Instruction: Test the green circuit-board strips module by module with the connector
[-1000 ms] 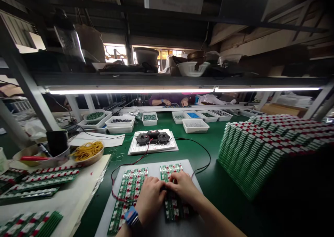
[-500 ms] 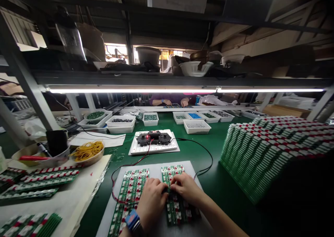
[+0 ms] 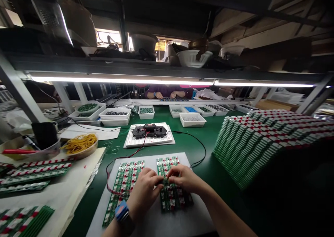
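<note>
My left hand (image 3: 146, 188), with a blue-and-black watch on its wrist, and my right hand (image 3: 186, 178) meet over the right-hand circuit board panel (image 3: 172, 197). Thumb and fingers of both hands are closed in pinches, tips close together at the panel's middle. A small dark-green bit shows between them, too small to name. That panel is green, with rows of white and red parts. A similar left-hand panel (image 3: 125, 178) lies beside it, partly behind my left hand. Both rest on a pale mat (image 3: 187, 159).
Beyond the mat, a black device (image 3: 148, 131) with red and black wires sits on a white base. A tall stack of panels (image 3: 250, 143) stands right. White part bins (image 3: 193, 120) line the back. Yellow rubber bands (image 3: 80, 144) fill a bowl at left. Across the bench, a person's hands (image 3: 167, 95) work.
The view has tilted down and shifted slightly, so the bench things sit higher and further left. My hands stay pinched over the same panel, with only small finger movement.
</note>
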The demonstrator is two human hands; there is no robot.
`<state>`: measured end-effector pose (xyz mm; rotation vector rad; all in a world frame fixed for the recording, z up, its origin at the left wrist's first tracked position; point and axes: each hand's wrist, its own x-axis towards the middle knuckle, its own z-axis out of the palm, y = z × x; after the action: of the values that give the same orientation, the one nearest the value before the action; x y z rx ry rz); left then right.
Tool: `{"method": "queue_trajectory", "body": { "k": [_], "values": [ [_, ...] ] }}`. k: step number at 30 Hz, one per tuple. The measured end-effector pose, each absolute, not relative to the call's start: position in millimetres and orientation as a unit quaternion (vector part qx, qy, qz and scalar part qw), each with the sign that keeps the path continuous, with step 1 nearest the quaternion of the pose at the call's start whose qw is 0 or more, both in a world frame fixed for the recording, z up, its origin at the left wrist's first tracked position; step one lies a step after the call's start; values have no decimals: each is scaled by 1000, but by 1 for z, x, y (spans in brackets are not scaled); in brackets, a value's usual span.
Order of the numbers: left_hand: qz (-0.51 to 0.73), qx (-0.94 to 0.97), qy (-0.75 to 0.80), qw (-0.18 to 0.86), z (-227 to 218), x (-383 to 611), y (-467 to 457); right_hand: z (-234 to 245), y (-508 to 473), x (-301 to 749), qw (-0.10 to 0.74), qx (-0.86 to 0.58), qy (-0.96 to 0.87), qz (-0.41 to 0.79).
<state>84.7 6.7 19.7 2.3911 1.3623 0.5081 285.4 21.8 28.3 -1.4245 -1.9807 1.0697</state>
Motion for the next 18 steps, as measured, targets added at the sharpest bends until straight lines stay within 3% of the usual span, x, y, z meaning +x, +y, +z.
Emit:
{"method": "queue_trajectory", "body": {
  "k": [8, 18],
  "values": [
    [155, 841, 473, 212, 19, 84, 4, 24, 21, 288, 201, -501, -709, 454],
    [164, 832, 485, 213, 20, 85, 3, 24, 20, 287, 194, -508, -727, 418]
  ]
}}
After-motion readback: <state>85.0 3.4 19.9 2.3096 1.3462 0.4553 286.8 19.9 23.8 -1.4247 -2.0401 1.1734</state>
